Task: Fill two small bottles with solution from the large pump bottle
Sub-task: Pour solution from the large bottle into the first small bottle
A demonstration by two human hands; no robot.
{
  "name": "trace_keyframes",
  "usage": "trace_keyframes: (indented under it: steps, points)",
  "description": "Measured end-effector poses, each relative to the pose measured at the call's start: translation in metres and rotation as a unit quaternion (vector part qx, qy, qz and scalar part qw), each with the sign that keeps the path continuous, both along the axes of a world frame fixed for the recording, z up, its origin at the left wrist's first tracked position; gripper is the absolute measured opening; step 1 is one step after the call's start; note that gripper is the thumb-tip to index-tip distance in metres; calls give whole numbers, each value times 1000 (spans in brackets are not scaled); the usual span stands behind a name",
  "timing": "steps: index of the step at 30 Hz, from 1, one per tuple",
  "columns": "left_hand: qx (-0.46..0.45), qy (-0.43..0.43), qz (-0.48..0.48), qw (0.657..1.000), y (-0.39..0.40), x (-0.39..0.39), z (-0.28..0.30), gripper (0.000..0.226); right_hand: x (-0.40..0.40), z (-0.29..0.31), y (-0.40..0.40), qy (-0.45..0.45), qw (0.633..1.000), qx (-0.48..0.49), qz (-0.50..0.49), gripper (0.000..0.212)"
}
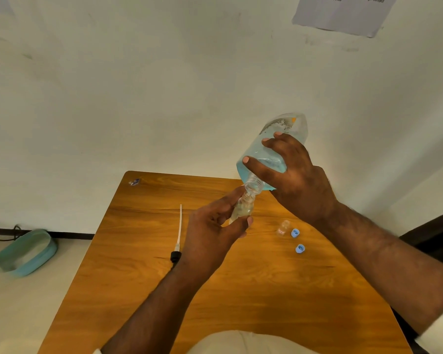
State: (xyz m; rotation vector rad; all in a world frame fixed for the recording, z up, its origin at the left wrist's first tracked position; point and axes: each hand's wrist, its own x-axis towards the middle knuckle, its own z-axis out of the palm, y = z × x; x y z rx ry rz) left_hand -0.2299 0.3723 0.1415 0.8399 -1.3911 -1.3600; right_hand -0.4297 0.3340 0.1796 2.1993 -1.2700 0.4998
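Pouring straight from the large pump bottle [271, 154], tipped neck-down in the right hand [299, 180], into one small bottle [243, 208] held just under it above the wooden surface [143, 277]. Mouth to mouth, necks touching or nearly so; cannot tell which. Blue solution pooled at the big shoulder, so likely to gush: too steep a tilt could overshoot the narrow opening and spill onto the surface, or overfill, since the level inside the small one is hard to read here. A slip of either neck sideways would do the same.

Right grip wide, fingers spread over the big body, thumb down near the neck, wrist bent to hold the tilt. Left hand [215, 231] curled around the small bottle, finger and thumb pinching it, forearm raised off the surface.

Lying left of that arm, the removed pump [177, 251] with its tube. To the right, well apart from the pour, the second small bottle [283, 227], uncapped and seemingly unfilled, beside two blue caps [295, 233].
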Motion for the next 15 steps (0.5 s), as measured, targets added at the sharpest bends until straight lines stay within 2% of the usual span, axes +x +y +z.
trace_keyframes:
  steps: [15]
  points:
    - [-22,0,1,1000,0,1,1,58,4,4,3,-2,1000,9,-2,73]
